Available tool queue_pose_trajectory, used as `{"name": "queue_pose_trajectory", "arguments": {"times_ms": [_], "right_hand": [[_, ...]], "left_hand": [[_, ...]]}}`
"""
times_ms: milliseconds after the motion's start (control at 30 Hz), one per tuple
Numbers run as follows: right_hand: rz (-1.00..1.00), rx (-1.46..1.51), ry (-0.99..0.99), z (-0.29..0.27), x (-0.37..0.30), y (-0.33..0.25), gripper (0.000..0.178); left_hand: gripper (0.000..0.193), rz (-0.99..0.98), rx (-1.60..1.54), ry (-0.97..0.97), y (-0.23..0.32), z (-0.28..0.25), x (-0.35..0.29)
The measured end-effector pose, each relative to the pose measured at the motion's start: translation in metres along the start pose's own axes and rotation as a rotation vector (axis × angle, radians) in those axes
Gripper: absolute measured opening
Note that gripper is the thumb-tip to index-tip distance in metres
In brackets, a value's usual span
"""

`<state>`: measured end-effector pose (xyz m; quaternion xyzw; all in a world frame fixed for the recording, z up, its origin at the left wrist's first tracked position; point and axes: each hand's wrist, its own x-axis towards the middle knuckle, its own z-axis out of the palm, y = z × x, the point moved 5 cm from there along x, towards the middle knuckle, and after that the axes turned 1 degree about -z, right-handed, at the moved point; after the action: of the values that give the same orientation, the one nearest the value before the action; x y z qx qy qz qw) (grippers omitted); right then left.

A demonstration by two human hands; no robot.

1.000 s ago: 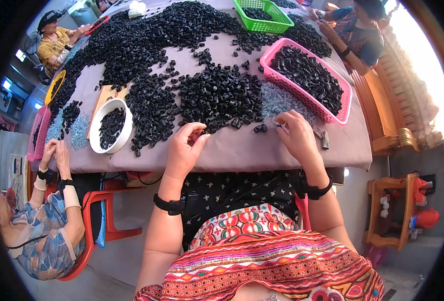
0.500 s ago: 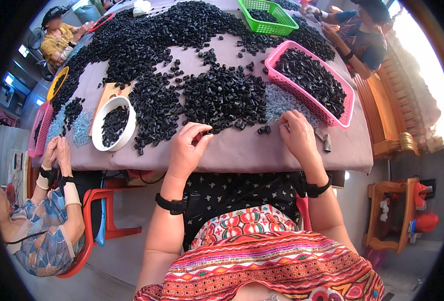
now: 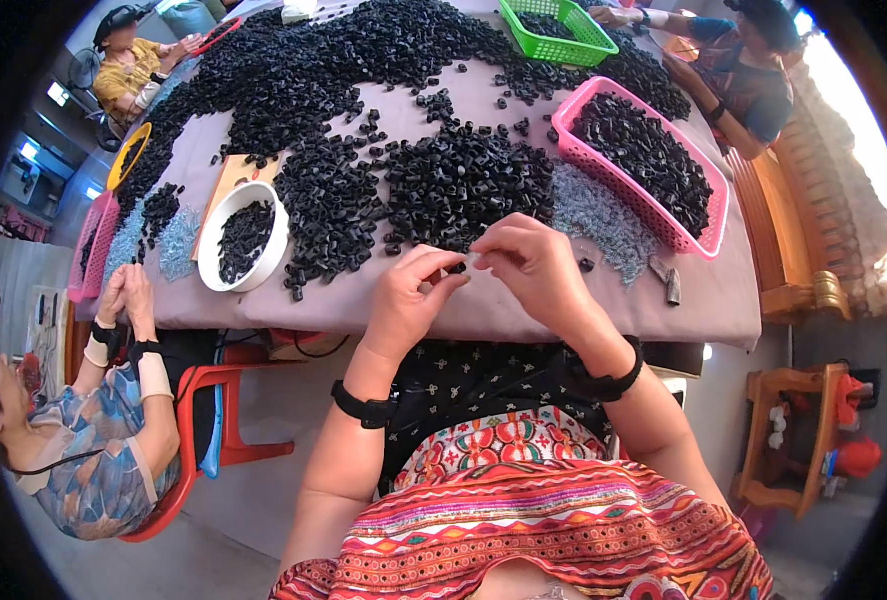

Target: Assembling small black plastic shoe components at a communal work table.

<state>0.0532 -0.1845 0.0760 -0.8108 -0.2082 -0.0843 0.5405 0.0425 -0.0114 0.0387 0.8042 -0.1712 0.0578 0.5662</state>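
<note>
Mauve tablecloth [image 3: 338, 306] spread wide, pink perforated basket [image 3: 618, 183] loaded on the right, heap of short black tubes [image 3: 468, 185] front and centre! Right hand [image 3: 533, 268]: fingertips drawn together, gripping what, I can't tell. Just beside, left hand [image 3: 406, 306] pinches one small black tube [image 3: 457, 267] above the cloth's near side.

You have bare worktop [image 3: 328, 312] open along near edge. Heap of black tubular pieces [image 3: 468, 180] blocks you ahead; white bowl [image 3: 281, 232] bars left, pink perforated basket [image 3: 615, 181] right.
</note>
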Motion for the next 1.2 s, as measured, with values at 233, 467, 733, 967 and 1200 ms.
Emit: {"name": "queue_pose_trajectory", "arguments": {"times_ms": [233,467,733,967,1200], "right_hand": [[0.067,-0.064,-0.064,0.012,-0.003,-0.005,0.028],[0.18,-0.012,-0.185,0.004,-0.002,0.003,0.035],[0.465,0.436,-0.478,0.007,-0.014,0.037,0.046],[0.497,0.648,-0.539,0.005,-0.014,0.034,0.047],[0.492,0.472,-0.44,0.006,-0.013,0.034,0.04]], "left_hand": [[0.024,0.055,0.0,-0.018,0.002,0.004,0.001],[0.019,0.252,0.132,-0.047,0.009,0.007,-0.001],[0.018,0.317,0.003,-0.199,0.021,0.016,-0.004],[0.015,0.045,-0.291,-0.233,0.014,0.014,-0.005],[0.013,0.052,-0.183,-0.257,0.017,0.009,-0.003]]}}
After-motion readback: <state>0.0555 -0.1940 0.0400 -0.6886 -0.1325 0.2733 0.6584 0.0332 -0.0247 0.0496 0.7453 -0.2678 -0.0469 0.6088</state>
